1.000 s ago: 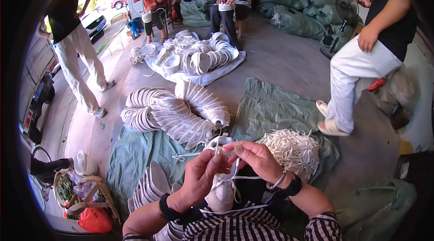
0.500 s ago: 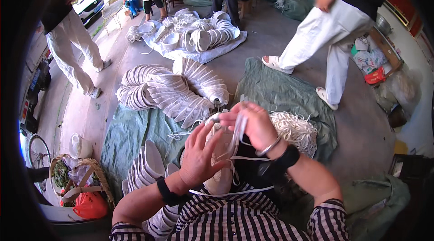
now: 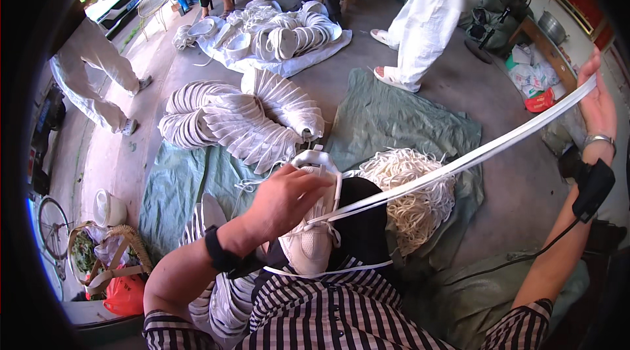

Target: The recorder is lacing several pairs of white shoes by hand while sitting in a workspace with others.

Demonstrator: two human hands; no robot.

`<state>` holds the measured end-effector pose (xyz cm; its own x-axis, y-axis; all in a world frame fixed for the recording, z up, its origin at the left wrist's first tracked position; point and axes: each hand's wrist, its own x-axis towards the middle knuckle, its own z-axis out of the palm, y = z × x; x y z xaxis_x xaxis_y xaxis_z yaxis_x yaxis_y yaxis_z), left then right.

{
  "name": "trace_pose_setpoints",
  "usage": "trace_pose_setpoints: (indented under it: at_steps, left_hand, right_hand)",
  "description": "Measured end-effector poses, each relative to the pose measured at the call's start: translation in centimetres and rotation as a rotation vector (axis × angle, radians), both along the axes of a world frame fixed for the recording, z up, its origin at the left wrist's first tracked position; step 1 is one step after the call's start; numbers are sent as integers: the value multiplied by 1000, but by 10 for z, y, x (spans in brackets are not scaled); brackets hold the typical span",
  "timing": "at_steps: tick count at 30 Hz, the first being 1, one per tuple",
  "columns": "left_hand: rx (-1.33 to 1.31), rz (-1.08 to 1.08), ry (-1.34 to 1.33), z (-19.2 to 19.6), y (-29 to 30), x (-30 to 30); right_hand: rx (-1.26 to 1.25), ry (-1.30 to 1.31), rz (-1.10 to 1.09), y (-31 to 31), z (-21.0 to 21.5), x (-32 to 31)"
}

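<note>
A white sneaker lies in my lap, its toe toward me and its opening away. My left hand is closed on its upper near the lace holes, the fingers bent over the tongue. Far out to the right, my right hand holds a white shoelace, stretched taut from the sneaker in a long doubled band. The grip on the lace is partly hidden by the hand's angle. Another stretch of lace loops across my lap below the toe.
A heap of loose white laces sits right of the sneaker on a green sheet. Rows of white shoes lie ahead. A basket stands at left. Several people are around, one standing ahead right.
My right hand has swung from above the sneaker far out to the right, drawing the lace long. My left hand has closed onto the sneaker. The person at right has moved left.
</note>
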<state>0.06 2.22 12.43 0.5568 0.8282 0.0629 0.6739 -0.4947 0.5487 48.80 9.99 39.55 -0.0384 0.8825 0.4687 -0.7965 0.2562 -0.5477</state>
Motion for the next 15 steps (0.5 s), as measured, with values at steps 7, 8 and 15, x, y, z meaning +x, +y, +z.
trace_pose_setpoints:
  at_steps: [7, 8, 15]
  left_hand:
    - [-813, -67, -764, -20, -9, 39]
    - [-804, -13, -816, -30, -12, 30]
    - [-685, 87, -638, -17, -15, 38]
  right_hand:
    - [-142, 35, 31, 14, -30, 39]
    - [-192, -29, -36, 19, -56, 36]
    - [-156, -990, -1, -50, -226, -195]
